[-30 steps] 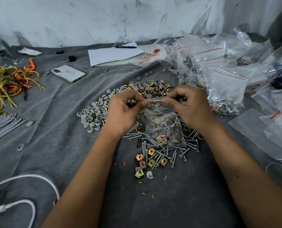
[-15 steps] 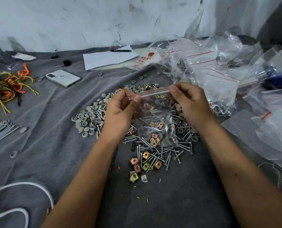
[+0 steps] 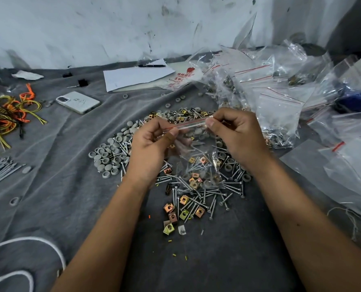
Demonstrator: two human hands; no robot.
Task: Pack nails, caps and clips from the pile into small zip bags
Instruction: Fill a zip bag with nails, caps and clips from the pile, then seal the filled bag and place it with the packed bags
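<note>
Above the pile of nails, caps and clips (image 3: 188, 186), left hand (image 3: 152, 148) and right hand (image 3: 236, 135) pinch opposite ends of a filled zip bag (image 3: 196, 165); sealing well likely means pressing along the red-lined strip.

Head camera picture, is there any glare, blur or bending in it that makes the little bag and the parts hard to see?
Head view: light is soft and even, shadows faint. The zip bag pinched by the left hand and right hand shows pale sheen, yet nails and clips inside stay readable. The filled bags at right glint more. Wide-angle bending curves the edges, and the corners look softer.
</note>
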